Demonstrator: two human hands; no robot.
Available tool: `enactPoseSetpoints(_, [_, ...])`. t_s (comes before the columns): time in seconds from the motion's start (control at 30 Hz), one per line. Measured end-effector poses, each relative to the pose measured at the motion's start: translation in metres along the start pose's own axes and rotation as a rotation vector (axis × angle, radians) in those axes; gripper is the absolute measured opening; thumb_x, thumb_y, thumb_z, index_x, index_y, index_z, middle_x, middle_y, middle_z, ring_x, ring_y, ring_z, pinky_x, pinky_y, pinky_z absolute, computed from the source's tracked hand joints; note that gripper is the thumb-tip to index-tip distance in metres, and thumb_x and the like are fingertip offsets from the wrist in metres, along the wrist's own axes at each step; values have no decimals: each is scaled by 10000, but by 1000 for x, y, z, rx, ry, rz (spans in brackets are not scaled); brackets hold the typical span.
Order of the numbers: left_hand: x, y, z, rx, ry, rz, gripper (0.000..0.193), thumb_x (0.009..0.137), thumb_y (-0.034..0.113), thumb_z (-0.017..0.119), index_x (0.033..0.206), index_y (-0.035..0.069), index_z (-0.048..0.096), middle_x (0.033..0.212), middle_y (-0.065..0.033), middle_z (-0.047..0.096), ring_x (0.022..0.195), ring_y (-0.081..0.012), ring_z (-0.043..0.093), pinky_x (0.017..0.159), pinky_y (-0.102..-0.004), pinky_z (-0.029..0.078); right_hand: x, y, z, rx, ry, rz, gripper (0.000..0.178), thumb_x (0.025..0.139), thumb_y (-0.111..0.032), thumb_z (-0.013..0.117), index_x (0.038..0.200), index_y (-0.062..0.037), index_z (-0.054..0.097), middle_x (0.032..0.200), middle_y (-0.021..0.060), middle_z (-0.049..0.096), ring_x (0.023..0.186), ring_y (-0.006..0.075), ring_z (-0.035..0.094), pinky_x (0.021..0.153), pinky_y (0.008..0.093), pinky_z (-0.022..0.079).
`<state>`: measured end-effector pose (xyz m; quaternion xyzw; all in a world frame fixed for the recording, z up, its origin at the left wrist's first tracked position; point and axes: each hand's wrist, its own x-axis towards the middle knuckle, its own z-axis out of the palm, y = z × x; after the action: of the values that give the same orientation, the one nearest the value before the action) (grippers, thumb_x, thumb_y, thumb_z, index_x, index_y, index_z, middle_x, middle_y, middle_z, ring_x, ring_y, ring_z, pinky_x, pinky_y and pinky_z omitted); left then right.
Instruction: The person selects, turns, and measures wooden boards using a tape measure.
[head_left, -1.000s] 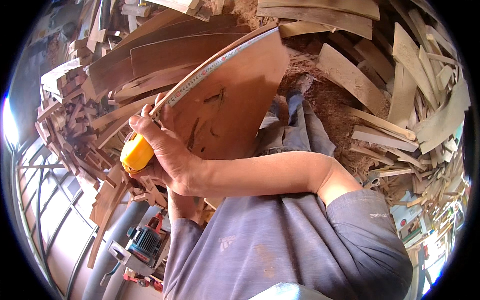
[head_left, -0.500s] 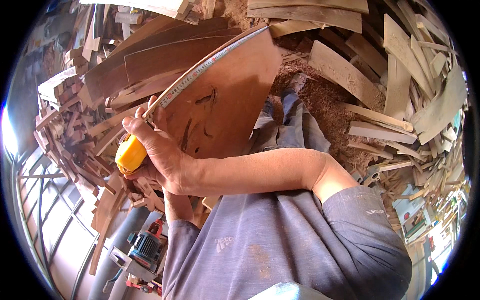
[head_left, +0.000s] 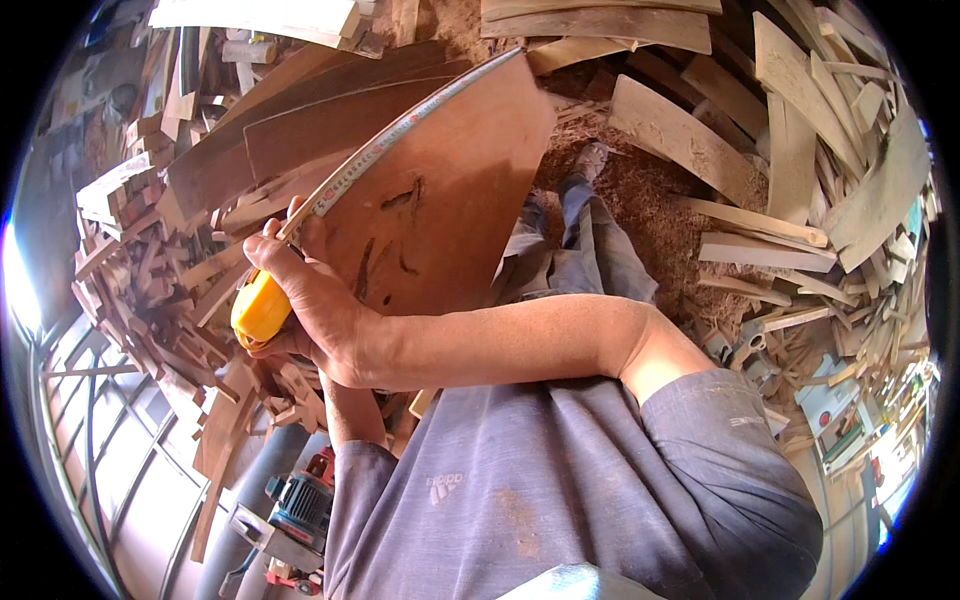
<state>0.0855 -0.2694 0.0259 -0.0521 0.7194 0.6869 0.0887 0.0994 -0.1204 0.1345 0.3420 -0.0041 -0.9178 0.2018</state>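
Note:
My right arm crosses in front of my body to the left. There my right hand (head_left: 325, 315) is closed around a yellow tape measure (head_left: 262, 308), with the thumb near the blade. The pale tape blade (head_left: 385, 143) runs out from the case along the curved upper edge of a broad reddish-brown wooden board (head_left: 440, 200), reaching its far tip. Dark cracks and a small hole mark the board's face. My left forearm (head_left: 355, 412) goes up behind the right wrist; the left hand is hidden there, so its fingers and hold cannot be made out.
Dark curved planks (head_left: 330, 125) lie beyond the board. Offcuts are heaped at left, and pale curved boards (head_left: 685, 140) are piled at right. Sawdust (head_left: 660, 240) covers the floor around my leg. A motorised machine (head_left: 298, 505) stands at lower left, near a metal-framed wall (head_left: 110, 450).
The view has shifted slightly, moving the surroundings a little in the picture. My right hand keeps its hold on the tape measure, and the blade still lies along the board's edge.

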Motion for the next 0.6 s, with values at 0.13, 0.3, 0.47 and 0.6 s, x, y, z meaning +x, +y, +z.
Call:
enactPoseSetpoints(0.13, [-4, 6, -7, 79, 48, 38, 846, 852, 124, 807, 1509, -6, 291, 1395, -189, 552, 1264, -260, 545, 1111, -393, 439, 4, -2, -20, -11, -110, 87, 715, 877, -572, 690, 1341, -77, 463, 1111, 107, 580, 989, 209, 651, 652, 358, 643])
enactPoseSetpoints(0.3, [9, 30, 40, 326, 143, -46, 820, 871, 71, 778, 1490, -23, 249, 1412, -182, 553, 1216, -236, 577, 1049, -357, 481, -6, -77, -81, 13, 70, -54, 410, 826, -460, 727, 1029, -131, 590, 892, 60, 655, 752, 216, 667, 613, 402, 553])
enactPoseSetpoints(0.47, [20, 31, 35, 351, 130, -41, 814, 866, 104, 780, 1504, 0, 284, 1319, -167, 577, 1149, -236, 599, 1006, -363, 491, -25, -151, -228, -96, 284, -72, 533, 870, -518, 672, 1076, -30, 611, 935, 169, 681, 769, 359, 703, 498, 348, 542])
enactPoseSetpoints(0.6, [31, 39, 40, 360, 126, -36, 852, 841, 167, 818, 1521, 32, 321, 1222, -154, 592, 1107, -248, 608, 978, -384, 498, -57, -169, -316, -324, 488, -83, 392, 890, -441, 659, 996, -66, 611, 835, 107, 658, 686, 259, 669, 620, 396, 598])
